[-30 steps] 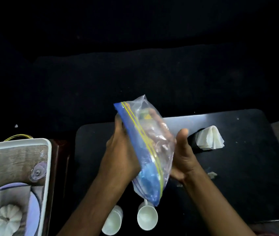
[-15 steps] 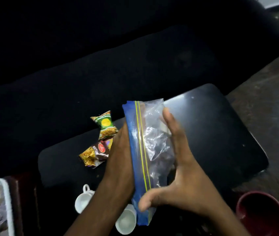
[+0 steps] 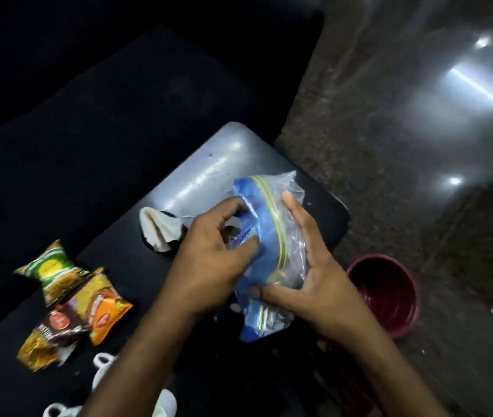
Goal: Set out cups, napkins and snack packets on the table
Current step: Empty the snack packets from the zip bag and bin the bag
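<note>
Both hands crumple the emptied zip bag [image 3: 272, 254] over the table's [image 3: 209, 173] far corner: left hand [image 3: 212, 260] clenched around it, right hand [image 3: 314, 266] pressing it flat, likely to discard it.

The zip bag [image 3: 272, 236] is thin clear plastic, crinkled and shiny. The snack packets [image 3: 70, 305] are glossy foil. The table [image 3: 209, 173] is dark, smooth, reflecting light. The napkin [image 3: 158, 230] looks like soft matt paper.
</note>
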